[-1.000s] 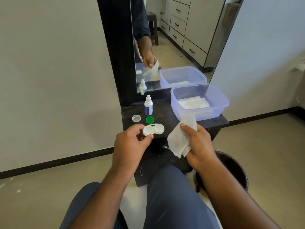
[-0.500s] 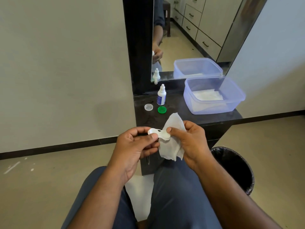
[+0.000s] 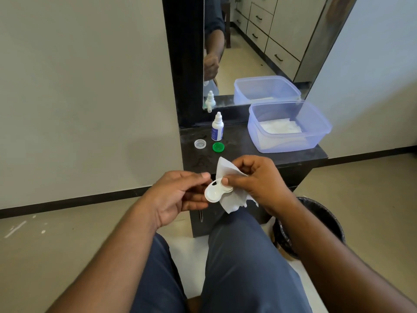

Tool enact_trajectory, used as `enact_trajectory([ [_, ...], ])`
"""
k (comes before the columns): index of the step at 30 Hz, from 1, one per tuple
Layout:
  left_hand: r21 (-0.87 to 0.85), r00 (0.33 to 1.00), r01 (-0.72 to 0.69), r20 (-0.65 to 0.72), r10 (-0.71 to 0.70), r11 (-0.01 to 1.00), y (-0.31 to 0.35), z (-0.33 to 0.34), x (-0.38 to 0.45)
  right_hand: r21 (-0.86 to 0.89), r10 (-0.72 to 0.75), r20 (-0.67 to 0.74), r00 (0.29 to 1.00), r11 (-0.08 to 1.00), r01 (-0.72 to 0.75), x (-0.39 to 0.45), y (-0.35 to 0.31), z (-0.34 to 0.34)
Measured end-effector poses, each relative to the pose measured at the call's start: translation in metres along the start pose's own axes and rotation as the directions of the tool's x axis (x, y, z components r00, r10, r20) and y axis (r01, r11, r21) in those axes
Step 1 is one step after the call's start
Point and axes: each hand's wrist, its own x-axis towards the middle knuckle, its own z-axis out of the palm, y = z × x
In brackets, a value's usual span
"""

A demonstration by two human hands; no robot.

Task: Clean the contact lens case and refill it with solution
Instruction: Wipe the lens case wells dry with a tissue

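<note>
Left hand [image 3: 178,195] pinches the contact lens case [image 3: 215,193] at its 9 o'clock edge, held over the lap. Right hand [image 3: 259,181] grips a tissue [image 3: 232,199], thumb pressing approx. into the 3 o'clock well, though it's partly hidden. Solution bottle [image 3: 217,127] stands at 12 o'clock.

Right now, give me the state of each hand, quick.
Left hand: closed, pinching the contact lens case at its left end.
Right hand: closed, holding the tissue against the case.
</note>
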Motion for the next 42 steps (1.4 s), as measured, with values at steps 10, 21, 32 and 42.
enact_trajectory([
  [10,-0.028,0.992,0.021,-0.12,-0.024,0.999,-0.01,0.004,0.009,0.255,0.051,-0.182,0.982,0.967,-0.004,-0.003,0.006,0.0],
  [21,-0.341,0.959,-0.122,-0.284,0.021,0.932,-0.025,0.013,-0.001,0.094,-0.053,-0.201,0.978,0.993,0.073,-0.027,0.025,0.027],
  [32,-0.165,0.934,-0.237,-0.311,0.178,0.957,-0.023,0.016,-0.013,-0.344,-0.405,0.044,0.913,0.852,0.394,-0.024,0.025,0.028],
  [42,-0.036,0.907,-0.251,-0.358,0.222,0.967,-0.023,0.012,-0.016,-0.595,-0.565,0.416,0.713,0.424,0.683,-0.015,0.025,0.021],
])
